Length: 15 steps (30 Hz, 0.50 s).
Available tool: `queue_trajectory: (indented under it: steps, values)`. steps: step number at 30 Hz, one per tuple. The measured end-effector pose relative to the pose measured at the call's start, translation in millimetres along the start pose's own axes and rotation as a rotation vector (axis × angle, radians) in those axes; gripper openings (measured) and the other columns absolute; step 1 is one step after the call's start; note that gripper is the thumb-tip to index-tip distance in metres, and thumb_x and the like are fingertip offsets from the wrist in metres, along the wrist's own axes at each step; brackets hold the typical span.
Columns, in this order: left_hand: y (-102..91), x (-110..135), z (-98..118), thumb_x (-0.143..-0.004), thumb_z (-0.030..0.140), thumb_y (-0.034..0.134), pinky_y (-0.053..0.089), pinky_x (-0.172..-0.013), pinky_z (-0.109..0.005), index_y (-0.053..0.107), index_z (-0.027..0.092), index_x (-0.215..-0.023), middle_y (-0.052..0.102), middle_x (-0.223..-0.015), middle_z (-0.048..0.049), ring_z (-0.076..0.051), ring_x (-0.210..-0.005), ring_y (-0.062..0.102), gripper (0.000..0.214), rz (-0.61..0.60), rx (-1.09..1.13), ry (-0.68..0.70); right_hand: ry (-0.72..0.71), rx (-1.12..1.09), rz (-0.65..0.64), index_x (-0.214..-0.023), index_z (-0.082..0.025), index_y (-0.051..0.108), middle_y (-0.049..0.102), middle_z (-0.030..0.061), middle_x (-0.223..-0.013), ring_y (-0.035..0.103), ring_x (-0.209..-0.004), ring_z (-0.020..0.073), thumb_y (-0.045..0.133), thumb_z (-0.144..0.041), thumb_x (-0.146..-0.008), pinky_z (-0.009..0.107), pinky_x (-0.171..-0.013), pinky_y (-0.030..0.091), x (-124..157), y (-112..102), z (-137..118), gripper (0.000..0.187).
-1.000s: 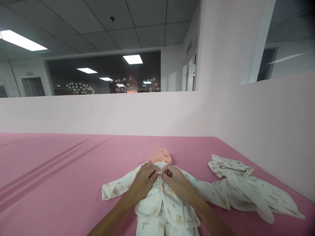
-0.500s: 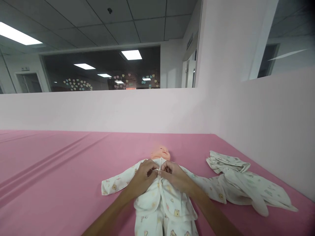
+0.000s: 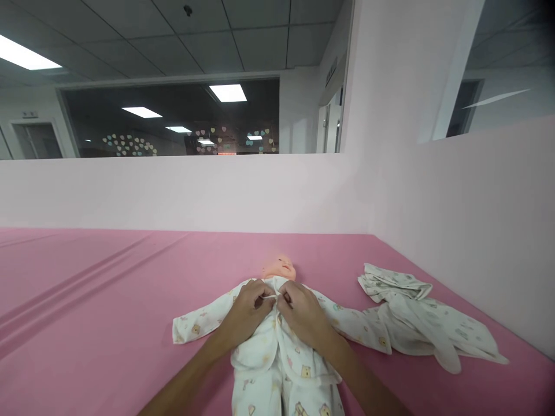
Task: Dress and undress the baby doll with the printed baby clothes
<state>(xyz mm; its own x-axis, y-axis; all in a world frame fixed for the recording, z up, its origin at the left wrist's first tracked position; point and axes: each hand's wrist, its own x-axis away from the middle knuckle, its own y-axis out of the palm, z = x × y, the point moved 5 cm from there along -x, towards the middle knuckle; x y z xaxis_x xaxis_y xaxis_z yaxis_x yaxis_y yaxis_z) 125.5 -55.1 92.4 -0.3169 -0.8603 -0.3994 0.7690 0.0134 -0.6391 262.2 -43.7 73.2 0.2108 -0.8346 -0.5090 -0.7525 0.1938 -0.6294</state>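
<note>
A baby doll (image 3: 281,268) lies on its back, dressed in a white baby jacket (image 3: 299,358) with small bear prints and matching trousers (image 3: 260,396). Its sleeves stretch out to both sides. Over the chest, my left hand (image 3: 251,306) pinches a thin white tie string (image 3: 269,297) of the jacket. Close beside it, my right hand (image 3: 303,309) has its thumb and fingers pressed together at the knot area of the same string. The fingertips partly hide the string's ends.
White printed baby clothes (image 3: 425,323) lie in a loose heap on the right, touching the doll's sleeve end. A pink padded surface (image 3: 108,300) spreads under everything. A white wall (image 3: 195,193) with windows borders it behind and at the right.
Both hands stay at the chest. The string end that stood up towards the doll's chin is no longer visible there, and the right fingers have closed in. The view has shifted slightly.
</note>
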Motion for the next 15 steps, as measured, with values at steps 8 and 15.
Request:
queue_trajectory:
  steps: [8, 15]
  values:
    - [0.9, 0.6, -1.0, -0.089, 0.026, 0.048, 0.038, -0.083, -0.030, 0.058, 0.021, -0.082, 0.058, -0.088, 0.0001, -0.016, -0.089, 0.050, 0.012, -0.002, 0.007, 0.010, 0.091, -0.208, -0.030, -0.067, -0.020, 0.042, 0.046, -0.0035, -0.065, 0.041, -0.064, 0.0122, 0.042, -0.022, -0.082, 0.025, -0.059, 0.027, -1.8, -1.4, 6.4, 0.016]
    - [1.8, 1.8, -4.7, -0.091, 0.029, 0.046, 0.039, -0.079, -0.028, 0.058, 0.022, -0.085, 0.057, -0.088, 0.0005, -0.016, -0.088, 0.051, 0.015, -0.008, 0.084, 0.003, 0.279, -0.529, -0.312, -0.078, -0.018, 0.054, 0.038, -0.0066, -0.064, 0.033, -0.055, 0.0080, 0.048, -0.030, -0.081, 0.022, -0.052, 0.025, -3.4, -1.4, 18.6, 0.013]
